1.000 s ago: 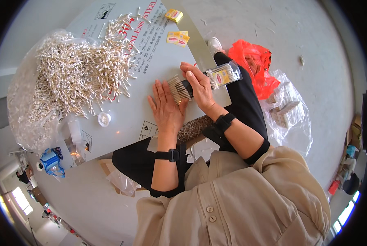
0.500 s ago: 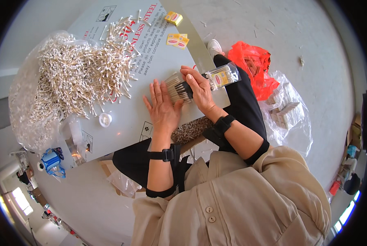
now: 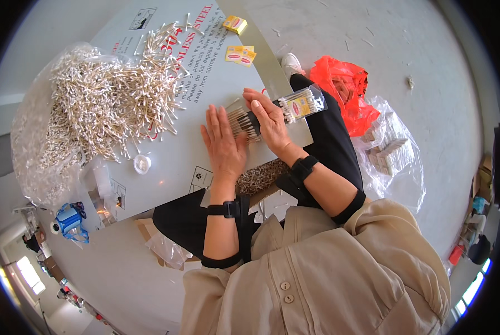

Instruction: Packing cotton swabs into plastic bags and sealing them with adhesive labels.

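My left hand (image 3: 226,142) lies with its fingers stretched out and held nearly together, its palm side against the left ends of a row of cotton swabs (image 3: 242,123). My right hand (image 3: 272,125) is closed over a black sleeve (image 3: 252,119) around the swabs; its fingers hide most of the sleeve. Just right of that hand, a clear bag of cotton swabs (image 3: 318,99) with a yellow label card (image 3: 299,106) juts past the table edge. A big heap of loose cotton swabs (image 3: 110,100) spreads over the table's left side, partly inside a clear plastic bag (image 3: 29,139).
Yellow cards (image 3: 240,54) and a small yellow stack (image 3: 235,24) lie at the far table edge. A small round white tub (image 3: 142,163) stands near the heap. On the floor at right are a red plastic bag (image 3: 339,89) and a clear bag of white packs (image 3: 392,153).
My left hand has shifted slightly right, and its fingers have drawn closer together against the swab ends. The right hand has hardly moved.
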### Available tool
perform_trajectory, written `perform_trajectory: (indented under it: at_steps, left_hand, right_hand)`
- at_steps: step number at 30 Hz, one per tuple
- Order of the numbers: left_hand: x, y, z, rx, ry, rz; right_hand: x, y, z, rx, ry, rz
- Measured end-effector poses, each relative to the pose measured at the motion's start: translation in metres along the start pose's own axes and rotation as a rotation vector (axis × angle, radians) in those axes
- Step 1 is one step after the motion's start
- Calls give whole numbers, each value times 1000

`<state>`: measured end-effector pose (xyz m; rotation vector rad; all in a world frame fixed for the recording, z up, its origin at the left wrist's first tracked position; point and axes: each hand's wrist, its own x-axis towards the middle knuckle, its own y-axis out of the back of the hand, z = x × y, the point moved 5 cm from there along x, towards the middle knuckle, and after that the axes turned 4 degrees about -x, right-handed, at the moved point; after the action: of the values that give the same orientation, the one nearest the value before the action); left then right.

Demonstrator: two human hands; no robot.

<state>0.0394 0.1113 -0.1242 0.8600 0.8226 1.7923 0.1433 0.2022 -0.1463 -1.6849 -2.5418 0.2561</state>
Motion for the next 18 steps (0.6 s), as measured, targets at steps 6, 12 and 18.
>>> perform_trajectory:
  at_steps: [6, 12, 18]
  left_hand:
    - [29, 1, -19, -71, -22, 19]
    - [15, 5, -20, -335, 10, 8]
    - [2, 4, -14, -702, 187, 333]
  right_hand:
    - [12, -2, 0, -4, 20, -26]
    - [2, 3, 2, -34, 10, -42]
    - [-12, -8, -1, -68, 98, 42]
